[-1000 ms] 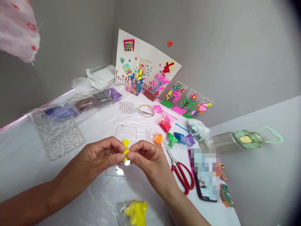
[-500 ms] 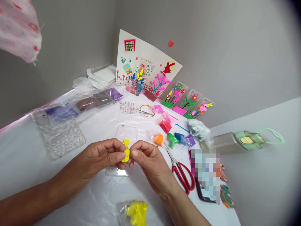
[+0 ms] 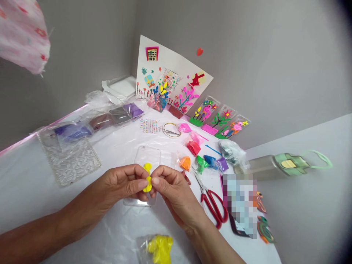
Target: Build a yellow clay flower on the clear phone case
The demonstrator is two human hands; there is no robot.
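Observation:
Between my fingertips is a small piece of yellow modelling clay (image 3: 147, 185), pinched into rounded lobes. My left hand (image 3: 125, 183) grips it with thumb and forefinger from the left. From the right, my right hand (image 3: 170, 183) presses thumb and fingers against the same clay. Both hands are closed, held above a clear phone case (image 3: 147, 154) lying on the white-covered table; they hide its middle. Nearer to me lies an opened plastic bag with a larger lump of yellow clay (image 3: 161, 249).
Red-handled scissors (image 3: 213, 205), a phone (image 3: 239, 227) and bagged clay such as the orange one (image 3: 184, 163) lie to the right. A bottle (image 3: 275, 165) lies on its side farther right. Decorated cases (image 3: 205, 112) lean on the wall; a textured mat (image 3: 77, 161) is left.
My fingers have shifted slightly on the yellow clay, and the right hand's thumb has moved a little to the left. Otherwise the scene is the same.

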